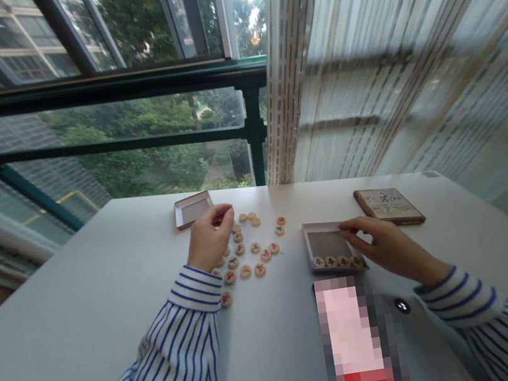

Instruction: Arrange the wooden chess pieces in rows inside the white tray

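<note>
Loose xiangqi pieces (pixel 259 270), round wooden discs with red or black characters, lie scattered on the white table. My left hand (pixel 210 235) hovers over their left side, thumb and fingers pinched together; what they hold, if anything, is hidden. Several pieces are partly covered by this hand. To the right stands a shallow open box (pixel 326 242) with a row of black-marked pieces (pixel 331 261) along its near side. My right hand (pixel 389 246) reaches over the box's right wall, with its thumb and fingertips closed at the far right corner.
An open shallow tray or lid (pixel 194 210) lies at the far left. A flat box with a printed cover (pixel 390 206) is at the far right. A blurred-out phone-like object (pixel 351 329) lies in front of the open box. Behind the table are a railing (pixel 132 142) and striped curtains (pixel 363 91).
</note>
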`<state>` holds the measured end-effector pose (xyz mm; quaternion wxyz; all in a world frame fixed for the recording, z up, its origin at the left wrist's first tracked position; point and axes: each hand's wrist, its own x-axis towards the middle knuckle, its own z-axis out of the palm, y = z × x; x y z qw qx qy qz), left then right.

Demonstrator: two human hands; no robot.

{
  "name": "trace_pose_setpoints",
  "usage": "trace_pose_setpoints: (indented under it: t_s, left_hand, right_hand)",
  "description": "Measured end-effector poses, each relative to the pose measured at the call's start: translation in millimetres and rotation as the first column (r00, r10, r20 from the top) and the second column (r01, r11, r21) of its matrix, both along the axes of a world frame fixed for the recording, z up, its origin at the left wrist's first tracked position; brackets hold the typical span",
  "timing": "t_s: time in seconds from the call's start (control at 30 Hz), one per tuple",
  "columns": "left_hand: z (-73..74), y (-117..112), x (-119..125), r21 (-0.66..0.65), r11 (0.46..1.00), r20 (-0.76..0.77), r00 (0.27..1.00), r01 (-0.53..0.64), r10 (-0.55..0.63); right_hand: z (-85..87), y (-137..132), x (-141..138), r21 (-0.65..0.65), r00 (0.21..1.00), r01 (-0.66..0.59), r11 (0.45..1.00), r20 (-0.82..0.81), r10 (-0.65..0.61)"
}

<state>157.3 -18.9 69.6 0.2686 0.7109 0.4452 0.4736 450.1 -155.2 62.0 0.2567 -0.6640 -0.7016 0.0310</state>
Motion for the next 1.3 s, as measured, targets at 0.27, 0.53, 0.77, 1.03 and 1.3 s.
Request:
trace_pose_setpoints:
  t_s: [0.27,0.53,0.77,1.03,1.3]
  left_hand:
    - [-1.7,30,-22,-0.039,0.998,-0.098,0.994,0.055,-0.059]
    - [-3.5,61,-27,0.042,0.993,-0.284,0.954,0.108,-0.091]
    - [-22.7,58,-31,0.106,0.994,-0.339,0.941,0.035,0.003]
    - [-36.2,56,-37,0.111,0.993,-0.249,0.967,-0.037,0.064]
    - [-40.5,54,-35,0.099,0.995,-0.238,0.97,-0.024,0.047]
  right_hand:
    - [17.9,35,-14,-0.095,0.984,-0.108,0.99,0.13,0.12]
    - [20.2,78,-37,-0.178,0.962,-0.131,0.975,0.213,0.168]
    - [12.5,111,-61,-0.227,0.923,-0.181,0.957,0.297,0.245]
    - [5.8,146,-93,-0.287,0.904,-0.138,0.948,0.354,0.239]
    - [-6.4,162,-114,-0.317,0.912,-0.104,0.943,0.347,0.217]
